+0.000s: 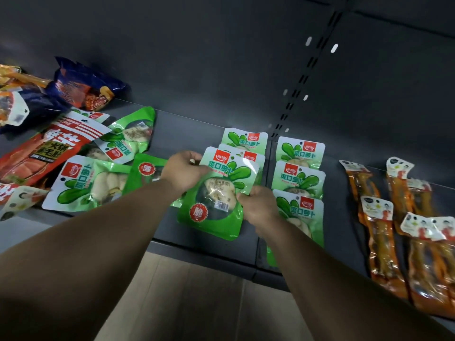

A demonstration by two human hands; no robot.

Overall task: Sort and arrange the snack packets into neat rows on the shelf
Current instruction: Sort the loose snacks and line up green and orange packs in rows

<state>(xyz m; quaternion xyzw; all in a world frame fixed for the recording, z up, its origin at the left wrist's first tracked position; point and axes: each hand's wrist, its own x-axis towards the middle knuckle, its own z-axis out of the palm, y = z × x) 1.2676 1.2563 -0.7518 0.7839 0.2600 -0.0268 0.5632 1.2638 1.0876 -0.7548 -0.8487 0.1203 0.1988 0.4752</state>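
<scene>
A green radish snack packet [216, 193] lies in the middle of the dark shelf [344, 217], on top of two like packets [246, 141] behind it. My left hand [183, 172] pinches its upper left edge. My right hand [258, 205] grips its right edge. To the right, a neat column of three green packets [299, 173] lies flat, partly hidden under my right wrist. At the left sits an unsorted heap with more green packets [93, 183], a red packet [44, 153] and blue packets [83, 87].
Several long orange packets [384, 232] lie in rows at the right end of the shelf. The shelf's back wall [221, 70] rises behind, with a slotted upright [302, 82]. The front edge drops to a pale floor [192, 303].
</scene>
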